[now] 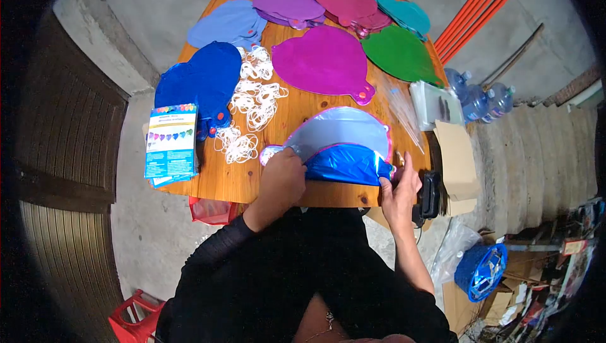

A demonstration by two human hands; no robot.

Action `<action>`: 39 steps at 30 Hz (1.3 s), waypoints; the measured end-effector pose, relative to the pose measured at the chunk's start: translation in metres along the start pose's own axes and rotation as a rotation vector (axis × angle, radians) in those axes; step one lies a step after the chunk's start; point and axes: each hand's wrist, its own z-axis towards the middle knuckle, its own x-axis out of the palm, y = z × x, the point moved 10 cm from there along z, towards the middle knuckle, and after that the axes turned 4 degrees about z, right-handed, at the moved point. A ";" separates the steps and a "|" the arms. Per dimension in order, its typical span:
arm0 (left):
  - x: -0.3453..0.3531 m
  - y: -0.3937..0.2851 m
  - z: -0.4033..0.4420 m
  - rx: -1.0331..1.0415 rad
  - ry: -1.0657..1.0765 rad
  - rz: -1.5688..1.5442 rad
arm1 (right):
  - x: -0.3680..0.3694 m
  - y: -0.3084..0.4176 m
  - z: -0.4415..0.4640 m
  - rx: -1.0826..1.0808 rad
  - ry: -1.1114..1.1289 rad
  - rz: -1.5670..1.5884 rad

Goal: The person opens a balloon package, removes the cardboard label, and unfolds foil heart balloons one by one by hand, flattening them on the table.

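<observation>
Near the table's front edge lies a flat stack of foil balloons [334, 129], pale silver-lilac with a pink rim. A shiny blue foil balloon [347, 165] is folded over along its front. My left hand [284, 175] has its fingers closed on the stack's left end, beside a small tab. At the right end my right hand [399, 191] pinches the blue foil, thumb on the near side and fingers behind. Just beyond lies a flat magenta balloon [320, 59]. White string bundles [255, 100] rest to the left of it.
Flat balloons in dark blue [201, 81], light blue [228, 23], purple [284, 3], rose [346, 6], teal [404, 14] and green [404, 54] ring the table [214, 182]. Printed packages [170, 144] stand left. Clear bags [435, 104] and cardboard [456, 160] lie right.
</observation>
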 end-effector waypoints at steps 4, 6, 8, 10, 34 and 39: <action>-0.002 -0.002 -0.002 -0.018 -0.007 0.007 | 0.002 0.001 0.000 -0.021 -0.025 -0.033; 0.004 0.001 -0.004 -0.024 0.053 -0.007 | 0.003 0.001 0.000 -0.019 -0.021 -0.075; -0.007 -0.002 -0.007 -0.027 -0.047 -0.103 | 0.002 0.007 0.001 -0.029 -0.014 -0.108; -0.012 -0.003 -0.011 -0.025 -0.101 -0.145 | 0.003 0.009 0.002 -0.042 -0.001 -0.135; -0.004 -0.003 -0.015 0.084 -0.161 -0.045 | 0.009 0.006 0.003 -0.097 0.029 -0.146; -0.003 0.003 -0.015 0.075 -0.189 -0.100 | 0.006 -0.006 0.005 -0.057 0.079 0.023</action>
